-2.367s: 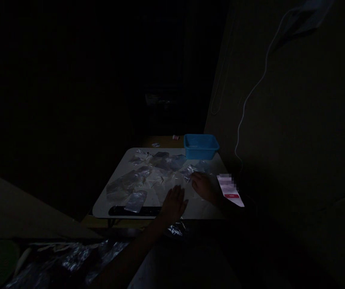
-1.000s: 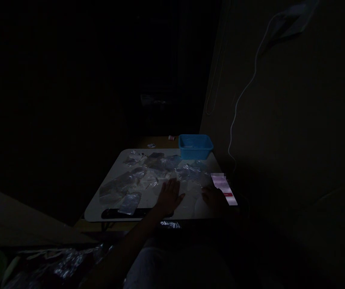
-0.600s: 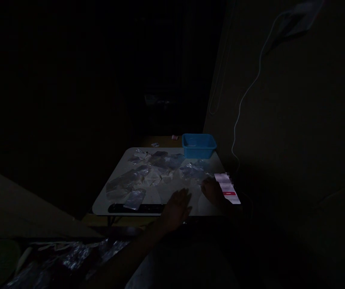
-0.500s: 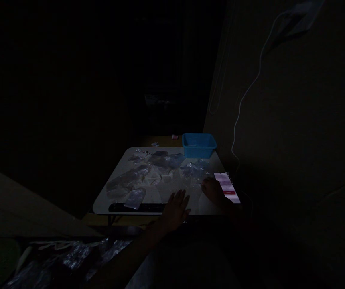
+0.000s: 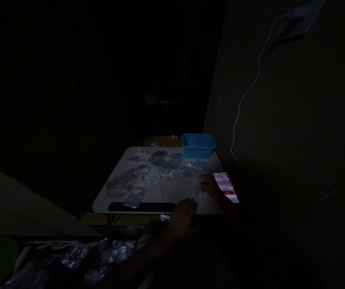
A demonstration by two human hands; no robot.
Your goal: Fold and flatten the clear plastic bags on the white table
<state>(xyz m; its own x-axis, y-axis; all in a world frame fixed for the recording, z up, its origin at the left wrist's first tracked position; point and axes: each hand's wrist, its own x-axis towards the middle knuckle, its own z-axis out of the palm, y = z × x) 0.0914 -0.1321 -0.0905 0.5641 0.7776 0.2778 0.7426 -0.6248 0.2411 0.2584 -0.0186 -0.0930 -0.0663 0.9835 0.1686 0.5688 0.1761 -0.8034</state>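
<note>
In dim light, my right hand [image 5: 210, 187] is at the right side of the white table [image 5: 172, 194], its fingers curled together. A faint clear plastic bag [image 5: 195, 182] shows at its fingertips and seems pinched there. My left hand [image 5: 185, 212] is over the table's near edge, smeared by motion, so its fingers and anything in them do not show clearly. Beyond my right hand lies another crumpled clear plastic bag [image 5: 193, 168]. Several more thin plastic bags [image 5: 124, 182] are spread over the left and middle of the table.
A blue plastic basin [image 5: 199, 151] stands at the far right corner. A lit phone [image 5: 225, 184] lies by the right edge, near a white cable [image 5: 238, 110] hanging along the wall. Shiny plastic packs [image 5: 120, 251] are heaped at lower left. Behind the table sits a small pinkish item [image 5: 174, 137].
My left hand has drawn back toward the table's near edge and slightly right, its spread fingers now blurred. My right hand has shifted slightly left, and pale plastic shows at its fingertips.
</note>
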